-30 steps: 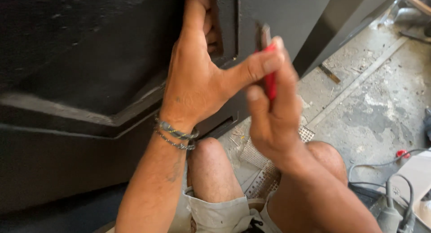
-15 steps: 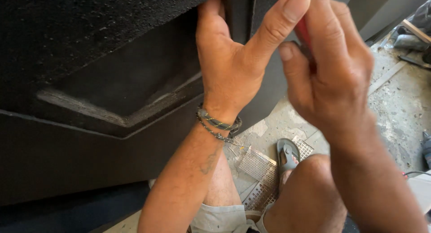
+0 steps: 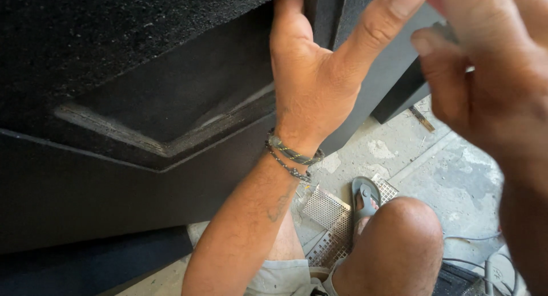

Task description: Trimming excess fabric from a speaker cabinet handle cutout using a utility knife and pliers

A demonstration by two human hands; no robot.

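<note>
Black carpet-covered panel stands upright; the left hand grips its edge, fingers wrapped behind. It looks stiff and heavy, best held by that edge. The right hand is blurred beside it, closed on something I cannot tell.

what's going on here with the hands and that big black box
A person crouches at a large black carpet-covered box. The left hand grips its edge, fingers curled around a dark panel and thumb stretched right. The right hand is raised close beside it, blurred, pinching something small and dark that can't be made out. A braided bracelet sits on the left wrist. Below, a sandal rests on a perforated metal sheet on the concrete floor.
</note>
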